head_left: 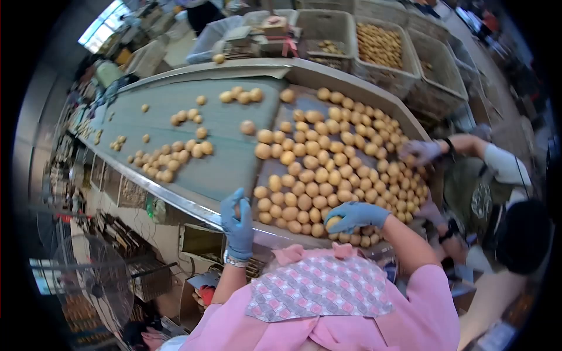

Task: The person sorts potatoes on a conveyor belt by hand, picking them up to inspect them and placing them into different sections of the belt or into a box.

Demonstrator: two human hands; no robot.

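My left hand (236, 228), in a blue glove, is raised over the metal edge of the conveyor (234, 169). Its fingers curl round a potato (237, 209), of which only a small brownish part shows. My right hand (358, 217), also blue-gloved, reaches into the near side of the potato pile (319, 175). Its thumb and fingers close round a yellow-brown potato (333, 223), with other potatoes touching the glove. Loose potatoes (170, 157) lie scattered in groups on the green belt to the left.
At the right, a co-worker's gloved hand (422, 152) reaches into the pile. Behind the sorting table's raised rim (363, 88) stand several large bins, one full of potatoes (379, 45). A fan (93, 284) stands at lower left, and a crate (202, 243) is below the belt.
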